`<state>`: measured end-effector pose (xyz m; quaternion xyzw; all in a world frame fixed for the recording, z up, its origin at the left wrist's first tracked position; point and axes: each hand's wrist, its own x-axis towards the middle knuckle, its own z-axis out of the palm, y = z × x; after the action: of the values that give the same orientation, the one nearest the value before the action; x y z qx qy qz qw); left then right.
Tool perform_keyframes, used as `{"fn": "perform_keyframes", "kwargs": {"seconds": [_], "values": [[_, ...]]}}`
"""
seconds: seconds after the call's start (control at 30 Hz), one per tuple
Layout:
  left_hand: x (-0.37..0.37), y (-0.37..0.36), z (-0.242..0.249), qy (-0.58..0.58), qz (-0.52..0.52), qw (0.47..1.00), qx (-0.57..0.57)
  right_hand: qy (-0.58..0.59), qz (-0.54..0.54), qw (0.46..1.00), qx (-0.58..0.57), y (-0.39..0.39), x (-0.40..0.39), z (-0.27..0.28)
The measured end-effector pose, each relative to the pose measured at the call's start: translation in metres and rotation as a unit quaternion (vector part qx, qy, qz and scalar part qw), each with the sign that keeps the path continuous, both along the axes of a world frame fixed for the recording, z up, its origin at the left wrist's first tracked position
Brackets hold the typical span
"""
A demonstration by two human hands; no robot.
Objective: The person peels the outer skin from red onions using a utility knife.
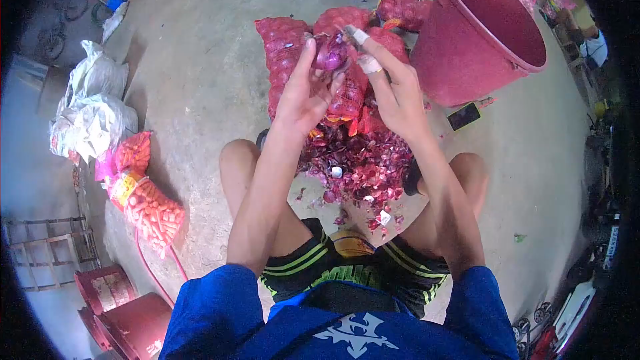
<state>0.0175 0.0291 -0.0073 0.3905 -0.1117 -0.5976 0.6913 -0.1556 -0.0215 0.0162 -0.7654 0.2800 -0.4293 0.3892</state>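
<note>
My left hand (304,93) holds a purple onion (329,53) up in front of me, fingers wrapped around its lower side. My right hand (393,87), with white tape on two fingers, grips a small blade (349,32) whose tip touches the top of the onion. Beneath both hands lies a pile of purple onion peels (363,167) on the concrete floor between my knees. Red mesh sacks of onions (283,53) lie just behind the hands.
A big red bucket (490,33) stands at the right, with a dark phone (463,116) on the floor beside it. An orange mesh bag (147,203) and white sacks (93,107) lie at the left. Red crates (117,307) sit at the lower left.
</note>
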Motion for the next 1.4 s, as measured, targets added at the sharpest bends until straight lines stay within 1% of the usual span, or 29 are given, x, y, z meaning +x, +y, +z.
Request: {"fn": "perform_keyframes", "kwargs": {"seconds": [0.03,0.07,0.1,0.13,0.17,0.2,0.23,0.3,0.33,0.37,0.4,0.43,0.5,0.53,0.63,0.67,0.7,0.77,0.8,0.87,0.9,0.97,1.03,1.1,1.17,1.23,1.3,1.33,1.4], "values": [[0.001,0.0,-0.002,0.0,-0.001,1.0,0.0,-0.056,-0.016,0.997,-0.052,-0.003,0.003,-0.004],[0.002,0.0,-0.004,-0.03,-0.029,0.999,-0.03,-0.056,-0.017,0.997,-0.052,-0.012,0.005,-0.013],[0.002,-0.001,-0.005,-0.06,-0.056,0.995,-0.06,-0.085,-0.035,0.991,-0.101,-0.025,0.007,-0.022],[0.002,-0.001,-0.005,-0.059,-0.057,0.995,-0.062,-0.1,-0.045,0.986,-0.125,-0.03,0.004,-0.022],[0.0,0.0,-0.006,-0.067,-0.084,0.991,-0.083,-0.113,-0.056,0.981,-0.15,-0.035,0.001,-0.021],[-0.002,0.001,-0.007,-0.074,-0.11,0.986,-0.105,-0.116,-0.075,0.989,-0.047,-0.037,-0.006,-0.01],[-0.002,0.003,-0.01,-0.073,-0.112,0.985,-0.105,-0.118,-0.092,0.987,0.056,-0.039,-0.012,-0.005],[0.0,0.007,-0.015,-0.046,-0.117,0.985,-0.119,-0.111,-0.094,0.986,0.084,-0.055,-0.024,-0.007],[0.001,0.007,-0.017,-0.047,-0.117,0.985,-0.119,-0.012,-0.081,0.99,0.114,-0.059,-0.029,-0.011],[0.002,0.008,-0.019,-0.065,-0.092,0.985,-0.129,0.087,-0.067,0.984,0.143,-0.062,-0.032,-0.016],[0.003,0.008,-0.02,-0.083,-0.067,0.985,-0.138,0.12,-0.061,0.982,0.135,-0.056,-0.035,-0.017],[0.004,0.007,-0.022,-0.085,-0.066,0.985,-0.138,0.119,-0.06,0.982,0.134,-0.047,-0.034,-0.014],[0.007,0.003,-0.024,-0.022,-0.039,0.991,-0.126,0.109,-0.004,0.99,0.089,-0.03,-0.028,-0.005],[0.007,0.002,-0.023,-0.023,-0.035,0.991,-0.128,0.111,0.013,0.992,0.052,-0.023,-0.026,0.0],[0.01,0.003,-0.028,-0.058,-0.007,0.994,-0.094,0.099,0.058,0.993,0.033,-0.006,-0.023,0.009],[0.011,0.002,-0.029,-0.036,-0.01,0.993,-0.115,0.07,0.072,0.995,0.003,-0.004,-0.02,0.007],[0.012,0.001,-0.028,-0.013,-0.015,0.99,-0.137,0.069,0.072,0.995,0.003,-0.003,-0.02,0.008],[0.011,0.002,-0.028,-0.005,-0.002,0.991,-0.134,0.078,0.088,0.993,-0.02,0.0,-0.021,0.01],[0.012,0.002,-0.028,0.003,0.01,0.991,-0.132,0.078,0.088,0.993,-0.021,0.001,-0.021,0.012],[0.015,0.0,-0.029,-0.003,-0.004,0.987,-0.159,0.135,0.065,0.989,-0.001,0.002,-0.022,0.015],[0.016,0.0,-0.029,-0.008,-0.019,0.982,-0.186,0.136,0.065,0.989,-0.001,0.002,-0.021,0.013],[0.015,0.0,-0.03,-0.007,-0.012,0.983,-0.183,0.114,0.045,0.991,-0.062,0.003,-0.018,0.007],[0.013,0.0,-0.026,-0.007,-0.006,0.983,-0.181,0.097,0.039,0.993,-0.058,0.006,-0.014,0.004],[0.008,0.0,-0.024,-0.041,0.042,0.974,-0.22,0.081,0.034,0.995,-0.054,0.009,-0.009,-0.002],[0.008,0.001,-0.023,-0.05,0.064,0.97,-0.229,0.046,0.01,0.995,-0.082,0.013,-0.004,-0.008],[0.008,0.001,-0.02,-0.06,0.087,0.966,-0.237,0.044,0.016,0.996,-0.081,0.015,-0.002,-0.009],[0.011,0.0,-0.016,-0.11,0.126,0.953,-0.252,0.042,0.023,0.996,-0.081,0.013,-0.002,-0.008],[0.014,0.001,-0.014,-0.11,0.128,0.953,-0.25,0.052,0.036,0.996,-0.058,0.01,-0.006,-0.006],[0.022,0.005,-0.005,-0.252,0.175,0.924,-0.23,0.064,0.05,0.996,-0.035,0.004,-0.008,-0.003]]}}
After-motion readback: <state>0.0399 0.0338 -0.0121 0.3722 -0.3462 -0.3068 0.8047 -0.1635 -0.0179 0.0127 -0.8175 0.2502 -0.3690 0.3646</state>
